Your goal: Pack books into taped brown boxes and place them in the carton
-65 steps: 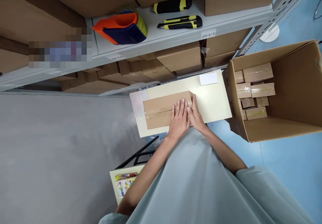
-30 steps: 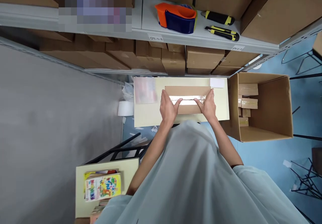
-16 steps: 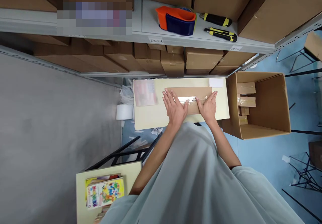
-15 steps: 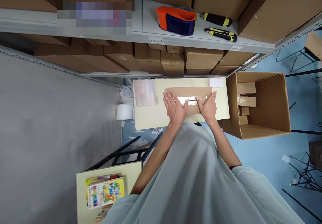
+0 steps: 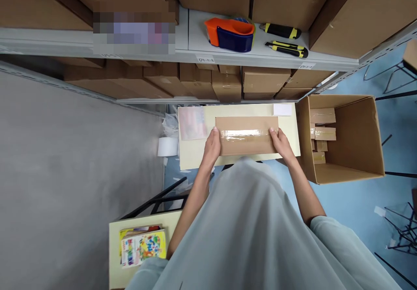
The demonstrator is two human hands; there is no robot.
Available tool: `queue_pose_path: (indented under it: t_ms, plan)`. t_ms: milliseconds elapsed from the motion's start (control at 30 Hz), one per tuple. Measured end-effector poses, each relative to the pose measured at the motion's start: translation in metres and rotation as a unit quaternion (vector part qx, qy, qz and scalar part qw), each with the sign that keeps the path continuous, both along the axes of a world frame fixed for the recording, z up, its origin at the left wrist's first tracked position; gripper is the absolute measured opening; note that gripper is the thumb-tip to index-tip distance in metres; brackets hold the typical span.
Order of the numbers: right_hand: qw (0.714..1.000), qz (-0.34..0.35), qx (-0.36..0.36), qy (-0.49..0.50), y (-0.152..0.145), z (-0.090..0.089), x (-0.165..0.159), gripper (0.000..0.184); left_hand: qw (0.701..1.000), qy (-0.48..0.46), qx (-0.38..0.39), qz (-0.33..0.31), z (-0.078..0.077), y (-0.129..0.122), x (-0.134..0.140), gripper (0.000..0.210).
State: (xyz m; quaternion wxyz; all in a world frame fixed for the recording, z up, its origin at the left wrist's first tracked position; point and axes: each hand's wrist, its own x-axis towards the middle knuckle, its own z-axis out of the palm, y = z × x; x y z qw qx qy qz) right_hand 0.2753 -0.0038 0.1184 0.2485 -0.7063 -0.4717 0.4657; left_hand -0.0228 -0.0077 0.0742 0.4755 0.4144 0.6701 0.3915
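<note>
A flat cardboard box (image 5: 247, 145) with clear tape along its middle is held between my two hands, over the cream table (image 5: 193, 155). My left hand (image 5: 213, 145) grips the box's left end, thumb near its upper edge. At the opposite end my right hand (image 5: 282, 144) is closed on the box, its thumb resting on top and its fingers mostly hidden beneath. A pinkish printed sheet or packet (image 5: 192, 122) lies left of the box, and a white slip (image 5: 282, 109) lies at the table's back right.
A large open carton (image 5: 360, 140) with several small taped boxes stands right of the table. On the shelf above lie an orange-and-blue tape dispenser (image 5: 233, 35) and two utility knives (image 5: 286, 48). Books (image 5: 143, 246) rest on a lower-left table; a white roll (image 5: 167, 146) is nearby.
My hands have moved from lying flat on the box's taped top out to its two ends, and now grip it. The box appears slightly larger and nearer. The whole view has shifted slightly.
</note>
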Motion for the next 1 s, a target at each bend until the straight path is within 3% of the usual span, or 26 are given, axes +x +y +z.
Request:
queue_pose_path:
  t_ms: [200, 367, 500, 867, 1000]
  plan:
    - [0.995, 0.003, 0.089, 0.050, -0.004, 0.056, -0.001, 0.069, 0.995, 0.032, 0.094, 0.032, 0.078, 0.006, -0.010, 0.076]
    - [0.988, 0.002, 0.126, 0.086, -0.006, 0.073, -0.002, 0.067, 0.988, 0.029, 0.136, 0.060, 0.113, 0.003, -0.011, 0.075]
    - [0.988, -0.006, 0.136, 0.072, -0.008, 0.076, 0.011, 0.065, 0.986, 0.042, 0.148, 0.063, 0.121, -0.003, -0.001, 0.071]
    - [0.979, -0.031, 0.201, 0.023, -0.002, 0.089, 0.019, 0.063, 0.979, 0.047, 0.175, 0.094, 0.119, 0.006, 0.012, 0.071]
    - [0.971, -0.050, 0.233, -0.009, -0.004, 0.102, 0.025, 0.059, 0.981, 0.030, 0.170, 0.093, 0.121, 0.010, 0.020, 0.071]
